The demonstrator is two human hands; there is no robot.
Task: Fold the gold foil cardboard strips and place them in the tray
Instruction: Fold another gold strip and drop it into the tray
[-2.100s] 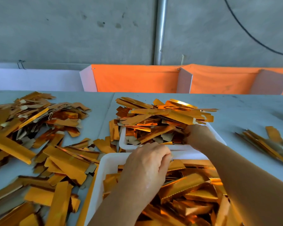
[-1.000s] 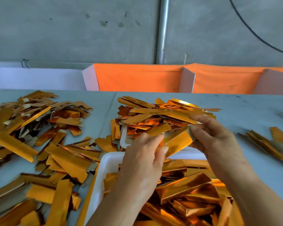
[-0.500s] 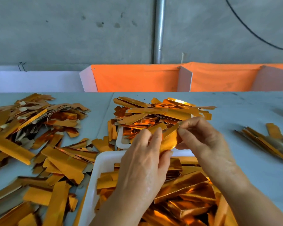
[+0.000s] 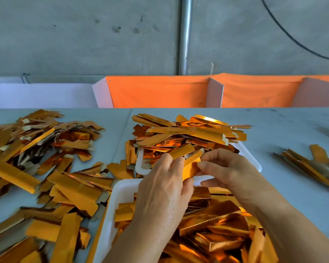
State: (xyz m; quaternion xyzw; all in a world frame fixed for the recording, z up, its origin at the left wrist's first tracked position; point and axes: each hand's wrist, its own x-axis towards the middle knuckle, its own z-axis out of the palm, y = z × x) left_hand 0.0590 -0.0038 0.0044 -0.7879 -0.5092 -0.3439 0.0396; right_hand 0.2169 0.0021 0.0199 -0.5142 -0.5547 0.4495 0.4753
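Both hands, left (image 4: 165, 188) and right (image 4: 230, 171), pinched one gold foil strip (image 4: 191, 166) above the near tray's (image 4: 122, 192) twelve-o'clock rim.

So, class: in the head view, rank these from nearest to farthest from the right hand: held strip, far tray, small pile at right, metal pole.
1. Held strip, in its grip.
2. Far tray, just behind the right hand.
3. Small pile, off right.
4. Metal pole, on back wall.

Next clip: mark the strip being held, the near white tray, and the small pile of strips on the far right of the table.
held strip (image 4: 190, 168), head view, gold face between both hands.
near white tray (image 4: 122, 188), head view, bare back-left rim.
right-hand pile (image 4: 308, 166), head view, middle of the strips.
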